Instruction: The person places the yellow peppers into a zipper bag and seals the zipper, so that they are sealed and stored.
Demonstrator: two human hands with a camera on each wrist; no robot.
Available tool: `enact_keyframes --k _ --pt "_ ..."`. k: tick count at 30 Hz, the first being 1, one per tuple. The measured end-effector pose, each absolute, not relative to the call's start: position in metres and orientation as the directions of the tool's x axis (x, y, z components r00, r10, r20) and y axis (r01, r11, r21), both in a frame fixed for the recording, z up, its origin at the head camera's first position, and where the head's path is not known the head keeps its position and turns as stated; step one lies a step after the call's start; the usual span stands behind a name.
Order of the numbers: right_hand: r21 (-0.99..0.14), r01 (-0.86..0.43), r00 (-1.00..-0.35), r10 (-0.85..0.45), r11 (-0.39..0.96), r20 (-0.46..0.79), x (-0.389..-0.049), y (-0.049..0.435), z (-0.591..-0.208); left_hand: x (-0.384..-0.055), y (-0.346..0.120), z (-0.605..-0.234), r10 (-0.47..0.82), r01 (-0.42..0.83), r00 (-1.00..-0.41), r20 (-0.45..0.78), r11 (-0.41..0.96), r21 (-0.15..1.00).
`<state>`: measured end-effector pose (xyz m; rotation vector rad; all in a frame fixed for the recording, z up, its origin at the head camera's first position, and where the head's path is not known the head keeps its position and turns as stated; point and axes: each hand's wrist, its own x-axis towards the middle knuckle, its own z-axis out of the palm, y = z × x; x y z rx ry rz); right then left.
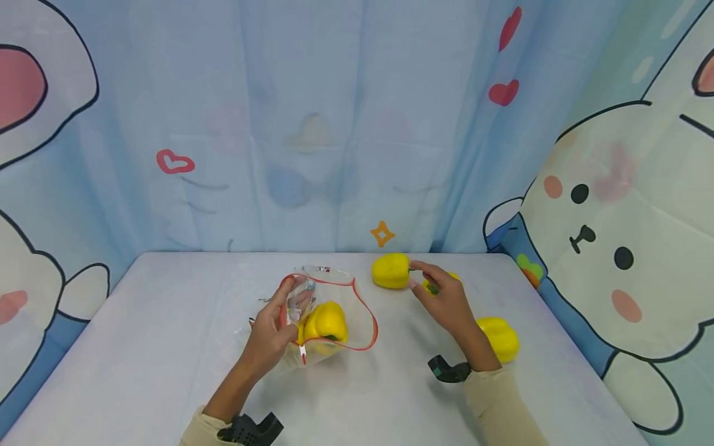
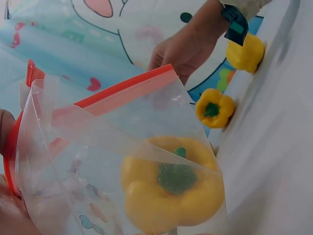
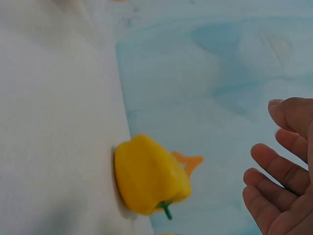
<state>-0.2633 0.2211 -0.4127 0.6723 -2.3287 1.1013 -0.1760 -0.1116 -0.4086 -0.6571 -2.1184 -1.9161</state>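
Observation:
My left hand grips a clear zip bag with a red zip edge by its left side, and the bag's mouth gapes toward the right. Inside lies a yellow bell pepper, its green stem visible through the plastic in the left wrist view; whether a second one is behind it I cannot tell. Near the table's back edge another yellow bell pepper lies on its side. Close to its stem is my right hand, thumb and fingers spread apart; the right wrist view shows the hand apart from that pepper.
A partly hidden yellow bell pepper sits behind my right hand. One more bell pepper lies beside my right forearm. The white-covered table meets a blue cartoon curtain at the back.

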Motion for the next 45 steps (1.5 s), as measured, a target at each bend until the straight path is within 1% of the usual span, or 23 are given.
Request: enact_keyframes --k 3,9,13,16,24,31,36,39,45 --pt "-0.59 -0.555 -0.802 -0.188 0.586 0.567 -0.269 0.23 -0.418 -0.176 -0.111 -0.408 0.184 0.456 -0.879 0.44 0.052 0.888" --pt "-0.673 -0.377 -0.901 -0.086 0.637 0.424 -0.273 0.242 -0.423 -0.176 -0.111 -0.409 0.174 0.452 -0.885 0.432 0.1 0.886" --pt "-0.692 -0.272 -0.938 -0.025 0.669 0.345 -0.276 0.247 -0.426 -0.175 -0.111 -0.409 0.174 0.451 -0.884 0.433 0.082 0.889" --pt "-0.695 -0.234 -0.948 -0.002 0.68 0.318 -0.279 0.25 -0.43 -0.175 -0.112 -0.409 0.177 0.45 -0.884 0.433 0.068 0.891" --pt "-0.709 -0.189 -0.957 0.033 0.679 0.287 -0.283 0.259 -0.437 -0.176 -0.111 -0.409 0.183 0.45 -0.883 0.433 0.063 0.891" --pt "-0.728 -0.118 -0.973 0.066 0.676 0.219 -0.285 0.263 -0.44 -0.175 -0.11 -0.409 0.189 0.439 -0.885 0.425 0.035 0.898" --pt "-0.696 -0.073 -0.985 0.059 0.715 0.164 -0.288 0.265 -0.444 -0.176 -0.11 -0.409 0.191 0.441 -0.884 0.426 0.042 0.897" --pt "-0.672 -0.066 -0.986 0.053 0.738 0.156 -0.29 0.265 -0.445 -0.176 -0.11 -0.41 0.189 0.446 -0.882 0.431 0.046 0.894" --pt "-0.659 -0.038 -0.988 0.072 0.751 0.139 -0.29 0.264 -0.443 -0.176 -0.11 -0.411 0.192 0.45 -0.879 0.436 0.034 0.892"
